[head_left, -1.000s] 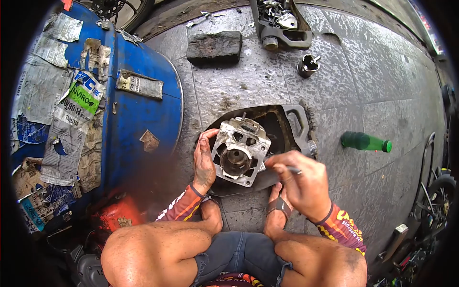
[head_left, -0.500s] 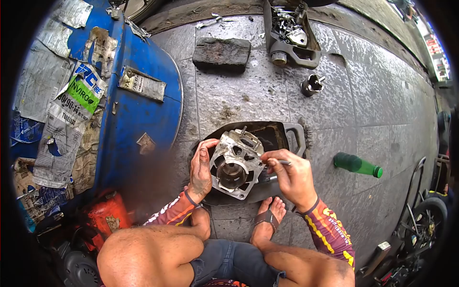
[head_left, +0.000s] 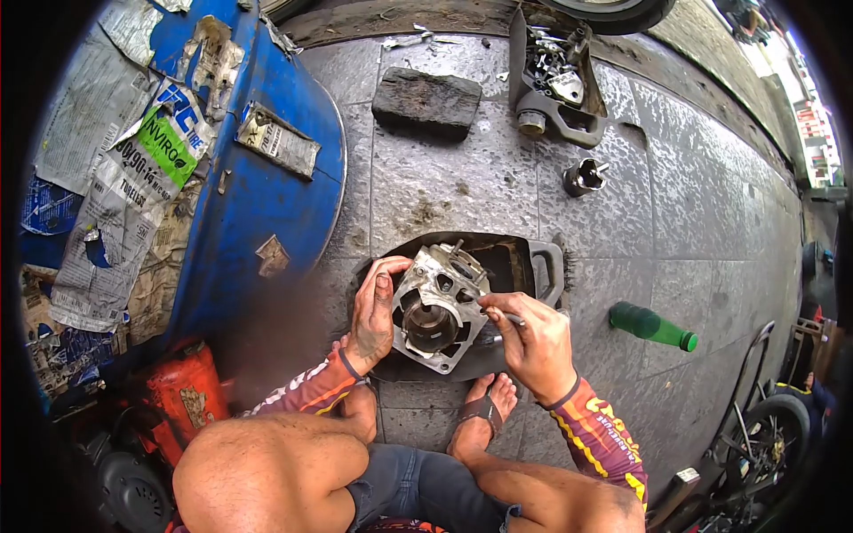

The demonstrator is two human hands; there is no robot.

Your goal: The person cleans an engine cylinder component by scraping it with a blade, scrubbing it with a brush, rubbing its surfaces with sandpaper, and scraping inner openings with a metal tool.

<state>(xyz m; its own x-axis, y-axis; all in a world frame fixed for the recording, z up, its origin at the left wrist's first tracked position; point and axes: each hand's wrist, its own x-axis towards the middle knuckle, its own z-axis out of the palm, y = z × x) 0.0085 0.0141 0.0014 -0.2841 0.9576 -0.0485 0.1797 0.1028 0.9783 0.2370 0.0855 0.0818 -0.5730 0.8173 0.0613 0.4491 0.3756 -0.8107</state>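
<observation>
A grey metal engine part (head_left: pixel 442 298) with a round bore and several openings sits tilted in a dark cut-open container (head_left: pixel 511 259) on the floor. My left hand (head_left: pixel 373 313) supports its left side, palm against the metal and fingers curved along the edge. At its right side, my right hand (head_left: pixel 531 342) pinches a thin metal tool (head_left: pixel 515 320), with the fingertips close to the part's edge. The tool's tip is hidden by the fingers and the part.
A dark block (head_left: pixel 427 102), a second container of metal pieces (head_left: pixel 558 120) and a metal socket-like piece (head_left: pixel 585 178) lie ahead. A green bottle (head_left: pixel 652 325) lies right. A blue drum (head_left: pixel 267 200) and red machine (head_left: pixel 188 391) are left; a wheel (head_left: pixel 773 444) is far right.
The view has shifted. My right hand has moved in from the part's lower right to its upper right edge, still holding the tool. My left hand stays on the part.
</observation>
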